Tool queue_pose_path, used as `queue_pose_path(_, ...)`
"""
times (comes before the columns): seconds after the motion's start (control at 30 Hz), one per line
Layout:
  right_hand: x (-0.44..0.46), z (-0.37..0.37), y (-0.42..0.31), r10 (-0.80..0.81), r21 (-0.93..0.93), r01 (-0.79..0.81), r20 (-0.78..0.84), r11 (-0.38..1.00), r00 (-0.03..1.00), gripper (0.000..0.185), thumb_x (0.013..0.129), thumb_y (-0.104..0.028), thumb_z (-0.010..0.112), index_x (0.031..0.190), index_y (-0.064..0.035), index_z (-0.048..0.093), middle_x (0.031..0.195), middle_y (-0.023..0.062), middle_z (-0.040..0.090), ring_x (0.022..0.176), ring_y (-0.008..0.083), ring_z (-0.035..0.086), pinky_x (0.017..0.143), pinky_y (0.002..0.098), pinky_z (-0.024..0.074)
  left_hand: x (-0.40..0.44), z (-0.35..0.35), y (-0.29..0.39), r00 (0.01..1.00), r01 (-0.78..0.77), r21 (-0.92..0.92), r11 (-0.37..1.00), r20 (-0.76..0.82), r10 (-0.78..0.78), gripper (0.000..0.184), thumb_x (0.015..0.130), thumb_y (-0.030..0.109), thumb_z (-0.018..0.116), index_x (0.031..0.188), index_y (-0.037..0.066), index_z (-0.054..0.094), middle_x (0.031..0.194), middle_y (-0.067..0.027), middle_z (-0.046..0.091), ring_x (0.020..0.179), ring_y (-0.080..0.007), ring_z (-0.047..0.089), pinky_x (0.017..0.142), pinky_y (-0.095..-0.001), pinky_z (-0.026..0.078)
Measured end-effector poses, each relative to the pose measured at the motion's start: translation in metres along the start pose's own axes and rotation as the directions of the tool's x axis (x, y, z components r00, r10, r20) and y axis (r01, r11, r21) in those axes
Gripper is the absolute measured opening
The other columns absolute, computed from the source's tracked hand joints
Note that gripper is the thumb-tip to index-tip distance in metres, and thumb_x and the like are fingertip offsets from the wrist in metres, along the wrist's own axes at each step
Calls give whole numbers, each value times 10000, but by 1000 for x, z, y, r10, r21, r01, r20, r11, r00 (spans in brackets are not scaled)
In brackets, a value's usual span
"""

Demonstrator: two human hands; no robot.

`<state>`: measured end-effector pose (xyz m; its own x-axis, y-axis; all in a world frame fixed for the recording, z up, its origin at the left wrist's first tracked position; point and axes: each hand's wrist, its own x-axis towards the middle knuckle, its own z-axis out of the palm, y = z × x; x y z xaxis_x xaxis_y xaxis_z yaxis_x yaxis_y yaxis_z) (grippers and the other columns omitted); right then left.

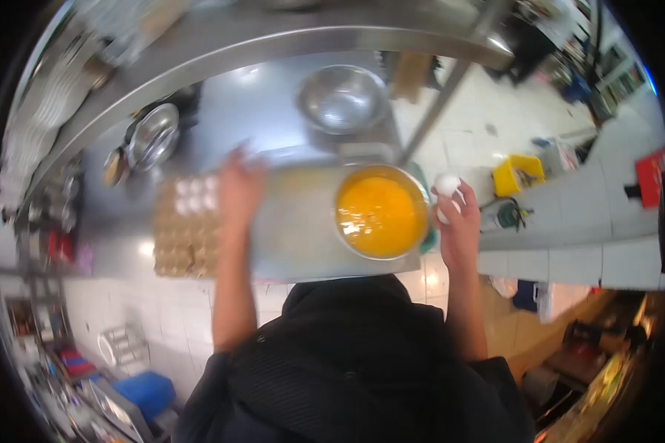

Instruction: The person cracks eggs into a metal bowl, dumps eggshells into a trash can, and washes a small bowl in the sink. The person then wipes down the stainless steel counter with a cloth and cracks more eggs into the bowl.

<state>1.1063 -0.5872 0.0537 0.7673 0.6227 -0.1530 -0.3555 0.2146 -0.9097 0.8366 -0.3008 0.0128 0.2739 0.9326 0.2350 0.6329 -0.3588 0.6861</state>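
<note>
My right hand (pixel 461 227) is closed around white eggs (pixel 447 184); two show between the fingers, one above the other. Just left of that hand stands a metal bowl (pixel 340 236) filled with yellow-orange beaten egg (pixel 383 210). Motion smears the fingers of my left hand (pixel 242 184), so whether they hold anything does not show. That hand is close to the right side of a cardboard egg tray (pixel 185 247). Several white eggs (pixel 196 196) sit in the tray's far part, while bare cups show in its near part.
A metal bowl (pixel 343 100) stands farther back on the steel counter (pixel 236 96). At the back left is another metal bowl (pixel 154 136) with a utensil in it. A steel shelf edge (pixel 310 40) crosses above. A yellow container (pixel 517 173) stands off to the right.
</note>
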Motion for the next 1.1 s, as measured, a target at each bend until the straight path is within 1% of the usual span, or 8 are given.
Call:
queue_pose_path(0.3,50,-230,220,-195,-855,10,-107,518,975,658,736,-258,859,1294,-32,593,1006,147,680,833,234,654,760,338,544,-33,-42,-66,982,187,522,832,-127,-142,429,865,329,667,1236,113,644,1212,-185,629,1087,-403,609,925,-490,497)
queue_pose_path(0.47,-18,-226,210,603,115,-597,-280,794,747,477,842,-160,744,1265,-67,545,945,82,617,848,280,602,723,361,544,-19,-57,-103,952,145,121,982,-286,-105,352,918,291,640,1099,-9,671,893,-146,680,878,-306,671,822,-408,520)
queue_pose_path(0.53,-31,-235,222,-185,-587,73,-133,807,974,396,892,-102,634,1271,-56,529,967,77,586,901,254,579,741,347,538,-26,-59,-76,939,281,-645,711,33,-342,311,927,157,664,1209,40,601,1132,-104,668,975,-211,683,782,-313,550)
queue_pose_path(0.57,-22,-194,164,369,262,-280,-411,924,834,415,900,-62,561,1309,-51,498,1017,90,583,923,254,569,760,352,536,-33,-48,-58,926,330,-716,615,117,-359,323,922,110,661,1228,51,573,1139,-97,661,982,-200,676,800,-296,544)
queue_pose_path(0.77,-14,-35,-5,-94,-283,67,-83,957,992,488,919,-11,545,1401,-30,472,1198,133,592,984,220,615,805,326,549,-99,50,94,829,411,-727,550,549,105,515,845,-55,703,1299,52,485,1209,-96,618,1072,-181,634,932,-305,519)
queue_pose_path(0.93,-37,27,-26,-855,-372,899,363,231,370,540,992,-207,565,1466,-35,371,1256,243,551,1006,286,621,809,385,533,-118,83,122,772,345,-738,580,574,271,507,867,-88,649,1352,5,536,1304,-107,541,1198,-201,587,1023,-308,490)
queue_pose_path(0.97,-34,25,-17,-818,-485,871,529,-72,227,603,983,-241,574,1489,-50,310,1251,282,544,1015,325,623,810,411,525,-119,84,123,780,342,-745,573,565,269,507,867,-88,649,1352,5,536,1304,-107,541,1198,-201,587,1023,-308,490)
queue_pose_path(1.1,-37,45,25,-363,-610,763,675,215,642,443,916,-120,656,1333,-28,539,1262,224,557,1080,341,606,823,380,526,-121,87,115,753,318,-744,587,575,321,526,861,-102,648,1362,0,525,1319,-95,539,1215,-196,579,1038,-315,486)
